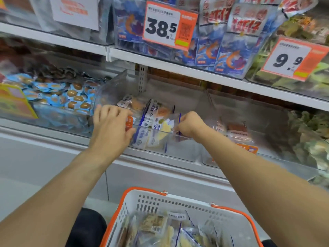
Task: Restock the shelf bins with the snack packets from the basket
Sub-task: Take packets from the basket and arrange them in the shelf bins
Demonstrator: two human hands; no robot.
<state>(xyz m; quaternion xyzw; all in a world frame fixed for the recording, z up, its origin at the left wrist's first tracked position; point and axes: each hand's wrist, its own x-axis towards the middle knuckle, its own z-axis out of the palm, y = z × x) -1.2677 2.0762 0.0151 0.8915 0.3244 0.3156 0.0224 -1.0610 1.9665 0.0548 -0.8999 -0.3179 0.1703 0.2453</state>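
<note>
Over the clear plastic shelf bin, left hand spreads loose fingers on white-blue snack packets; right hand pinches one packet

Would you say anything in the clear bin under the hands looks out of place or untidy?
Mildly. The snack packets in the clear bin lean at mixed angles, bunched towards its left, leaving its right part bare. Nothing looks spilled or torn.
</note>
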